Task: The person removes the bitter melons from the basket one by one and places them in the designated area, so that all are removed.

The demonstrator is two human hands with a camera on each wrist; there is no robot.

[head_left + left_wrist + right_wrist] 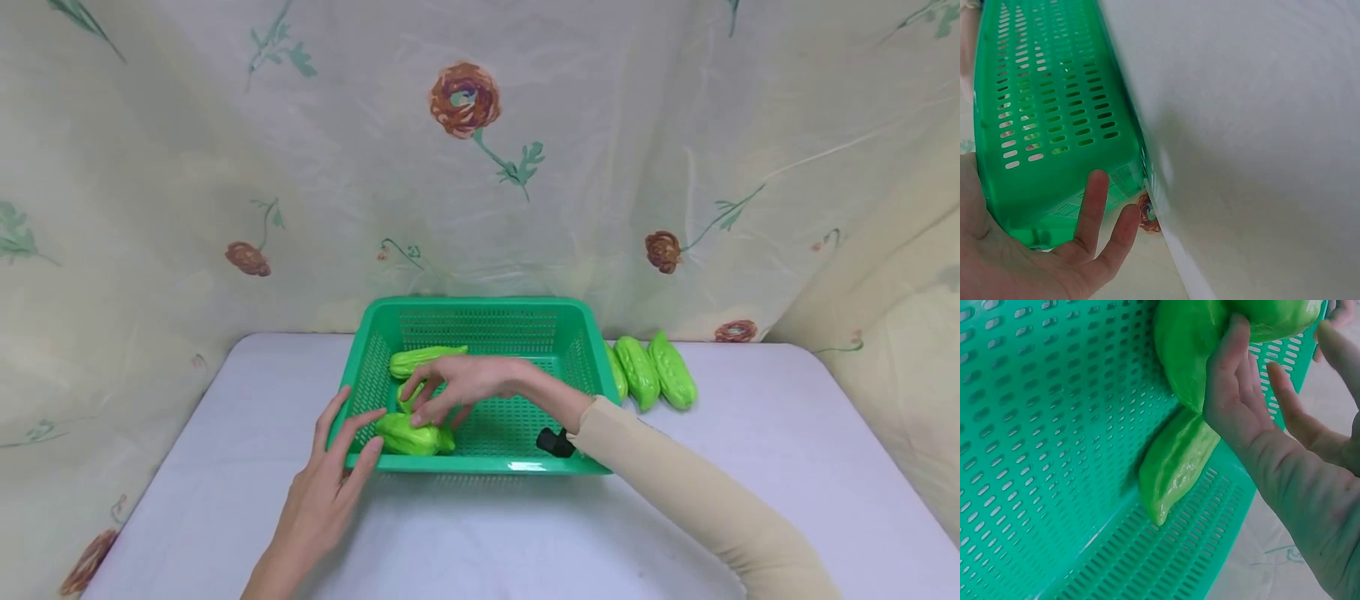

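Observation:
Inside a green perforated plastic basket (480, 468) lie several bright green, ridged bitter gourds. One gourd (411, 363) is near the back wall, and another (405, 435) lies at the front left corner. My right hand (457, 385) reaches over these, fingers spread and slightly bent, its fingertips at the gourds. In the right wrist view a fingertip touches a gourd (1188, 356), while the thumb stands apart. My left hand (326, 483) is at the basket's front left corner, fingers extended over the rim. Along the basket's outer wall (1054, 181), two straight fingers show in the left wrist view.
On the table (765, 467), just right of the basket, three more bitter gourds (637, 371) lie side by side, one partly hidden by the rim. A small black object (555, 442) shows beside the right sleeve. Flower-printed cloth (585, 208) hangs behind the table.

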